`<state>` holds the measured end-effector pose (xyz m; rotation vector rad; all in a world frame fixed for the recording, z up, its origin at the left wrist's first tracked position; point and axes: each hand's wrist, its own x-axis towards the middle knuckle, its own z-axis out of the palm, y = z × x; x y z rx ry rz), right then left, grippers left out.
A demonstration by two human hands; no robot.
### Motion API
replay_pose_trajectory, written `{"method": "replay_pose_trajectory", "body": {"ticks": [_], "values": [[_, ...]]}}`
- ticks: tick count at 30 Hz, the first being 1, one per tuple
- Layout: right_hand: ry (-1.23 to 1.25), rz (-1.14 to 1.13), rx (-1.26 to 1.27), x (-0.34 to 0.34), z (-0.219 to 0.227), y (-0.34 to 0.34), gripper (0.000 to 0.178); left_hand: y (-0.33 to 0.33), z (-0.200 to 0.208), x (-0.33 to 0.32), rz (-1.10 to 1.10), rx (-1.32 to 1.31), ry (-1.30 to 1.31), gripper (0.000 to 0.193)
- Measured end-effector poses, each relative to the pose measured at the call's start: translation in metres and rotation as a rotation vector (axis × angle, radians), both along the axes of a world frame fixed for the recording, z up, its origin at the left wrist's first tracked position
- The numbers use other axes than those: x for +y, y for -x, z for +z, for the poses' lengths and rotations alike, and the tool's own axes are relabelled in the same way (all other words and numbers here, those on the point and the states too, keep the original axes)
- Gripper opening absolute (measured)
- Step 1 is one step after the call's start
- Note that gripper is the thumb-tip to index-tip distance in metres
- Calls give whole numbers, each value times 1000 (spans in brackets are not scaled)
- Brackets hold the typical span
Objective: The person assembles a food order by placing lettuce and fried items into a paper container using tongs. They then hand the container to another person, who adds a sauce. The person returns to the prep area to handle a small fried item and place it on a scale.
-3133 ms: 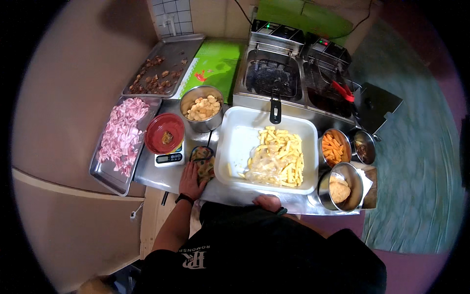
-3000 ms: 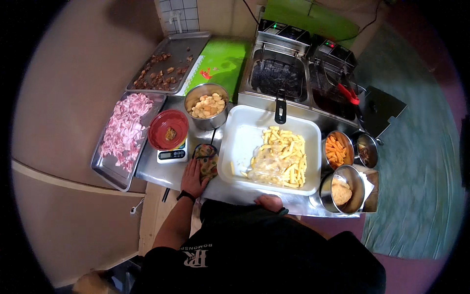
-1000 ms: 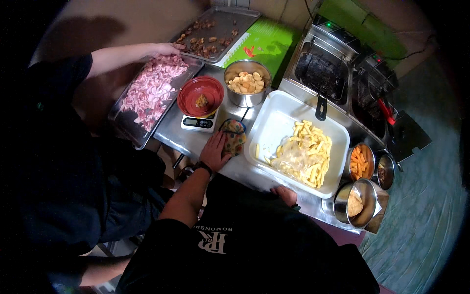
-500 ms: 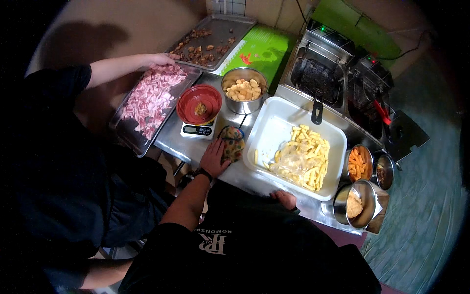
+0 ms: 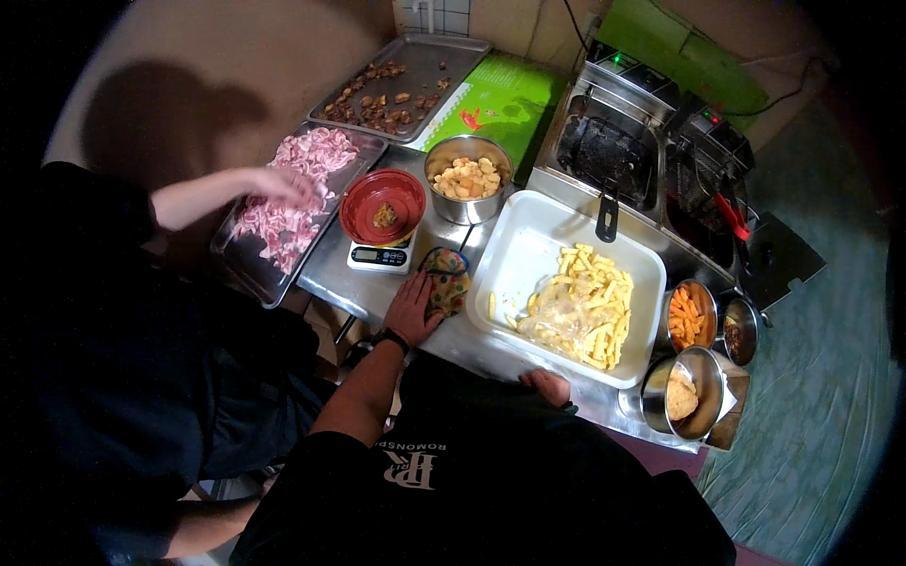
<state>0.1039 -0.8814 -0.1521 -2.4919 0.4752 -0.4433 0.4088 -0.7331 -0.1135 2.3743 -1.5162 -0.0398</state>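
My left hand lies flat with its fingers stretched, the fingertips at the edge of a patterned pot holder on the steel table. My right hand rests at the table's front edge below a white tub; its fingers are mostly hidden. Fries and a clear plastic bag lie in the tub. Beyond my left hand stands a digital scale bearing a red-brown bowl with a small brownish clump of food inside. Behind it is a steel pot of pale golden food pieces.
At left, a co-worker's hand is over a tray of raw sliced meat. A tray of browned pieces stands behind. A fryer stands back right. Steel pots hold orange sticks and a breaded piece.
The co-worker's hand has drawn back from the tray's far end toward its middle, over the raw meat. Both my hands have stayed where they were.
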Motion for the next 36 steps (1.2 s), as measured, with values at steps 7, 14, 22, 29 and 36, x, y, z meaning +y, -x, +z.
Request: {"method": "replay_pose_trajectory", "body": {"ticks": [7,14,22,29,36], "values": [[9,-34,36,8,25,-8,19,0,2,3,-8,13,39,69],[24,-30,47,8,23,-6,20,2,2,2,7,-8,15,70],[6,6,30,4,11,-1,14,1,1,1,-6,-14,74,69],[-38,-1,30,2,3,0,13,-1,-6,1,-13,-52,90,69],[-43,28,55,5,23,-4,21,-1,-10,2,-11,-55,81,70]]}}
